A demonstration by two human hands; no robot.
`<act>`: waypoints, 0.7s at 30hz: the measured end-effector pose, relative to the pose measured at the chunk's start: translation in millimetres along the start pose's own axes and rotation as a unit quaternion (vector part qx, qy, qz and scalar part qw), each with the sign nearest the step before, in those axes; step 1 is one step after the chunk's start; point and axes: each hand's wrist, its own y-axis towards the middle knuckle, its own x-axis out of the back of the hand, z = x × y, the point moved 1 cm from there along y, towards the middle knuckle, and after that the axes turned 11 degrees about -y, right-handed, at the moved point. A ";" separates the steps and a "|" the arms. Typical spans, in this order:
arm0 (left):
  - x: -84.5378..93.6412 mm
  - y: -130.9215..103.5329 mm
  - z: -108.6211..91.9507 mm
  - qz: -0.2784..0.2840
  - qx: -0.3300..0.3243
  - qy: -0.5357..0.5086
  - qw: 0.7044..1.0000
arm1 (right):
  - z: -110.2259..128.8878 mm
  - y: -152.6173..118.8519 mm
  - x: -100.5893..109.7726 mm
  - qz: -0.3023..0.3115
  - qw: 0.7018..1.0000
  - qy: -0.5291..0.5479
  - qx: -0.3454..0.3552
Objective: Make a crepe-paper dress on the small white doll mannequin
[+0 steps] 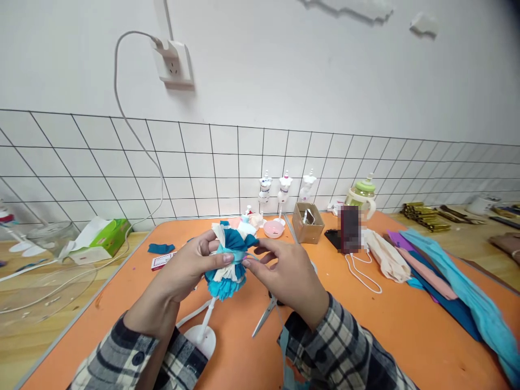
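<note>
Blue and cream crepe paper, gathered into a ruffled dress [226, 284], surrounds a small mannequin on a white stand [202, 338]. My left hand [187, 265] grips the dress from the left, its thumb pressed on the waist. On the right side, my right hand [282, 268] pinches a light blue strip at the waist between thumb and fingers. A strip of the same grey-blue tone [285, 346] hangs below my right wrist. Scissors [265, 318] lie on the orange mat, partly hidden under my right hand.
Behind are small white mannequins [286, 187], a pink dish [274, 229] and a cardboard box [307, 223]. A phone [350, 230], a bottle [362, 195] and coloured crepe paper [459, 276] lie right. Left are a blue scrap [161, 248], a small box [162, 260] and a tissue pack [109, 238].
</note>
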 end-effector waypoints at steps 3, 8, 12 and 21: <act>-1.0 1.4 1.3 -0.007 -0.006 -0.010 1.000 | -1.2 1.0 2.1 0.020 0.999 0.029 0.000; -0.6 2.7 2.3 0.017 0.000 -0.042 0.999 | -7.8 6.0 8.0 0.130 0.980 0.150 -0.021; -5.0 0.9 2.2 0.051 0.028 -0.060 0.996 | -11.2 6.1 11.3 0.184 0.956 0.219 -0.060; -12.9 -1.9 9.8 0.009 0.065 -0.174 0.983 | -11.0 8.0 12.8 0.166 0.937 0.307 -0.019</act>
